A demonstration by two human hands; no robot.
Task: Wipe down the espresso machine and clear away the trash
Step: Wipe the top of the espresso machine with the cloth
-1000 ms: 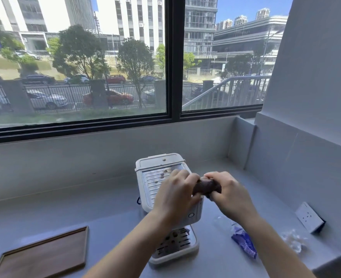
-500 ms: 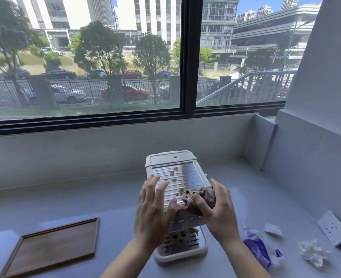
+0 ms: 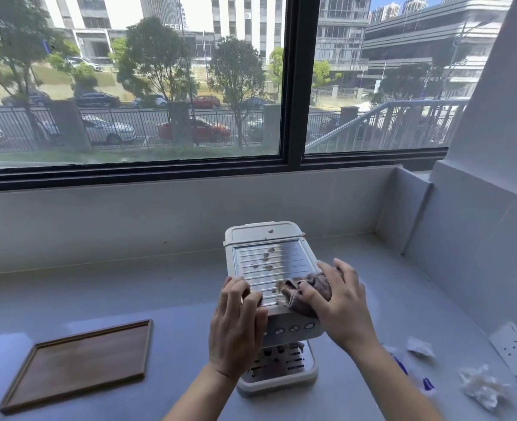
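Observation:
A white espresso machine point(image 3: 258, 235) stands on the grey counter, its ribbed metal top spotted with brown stains. My right hand point(image 3: 340, 302) presses a crumpled brown cloth point(image 3: 304, 291) onto the front right part of that top. Fingers curled, my left hand point(image 3: 236, 323) rests on the machine's front left corner and holds it. Trash lies to the right: a crumpled white tissue point(image 3: 483, 387), a small white scrap point(image 3: 419, 350) and a blue-and-clear wrapper point(image 3: 415, 375), partly hidden by my right forearm.
A brown wooden tray point(image 3: 77, 364) lies on the counter point(image 3: 129, 299) at the left. A white wall socket point(image 3: 514, 354) sits on the right wall. Behind the machine the counter meets a low wall below a wide window.
Both hands came down from holding the cloth together above the machine. My right hand now presses the cloth on the top plate and my left hand has curled onto the front left corner.

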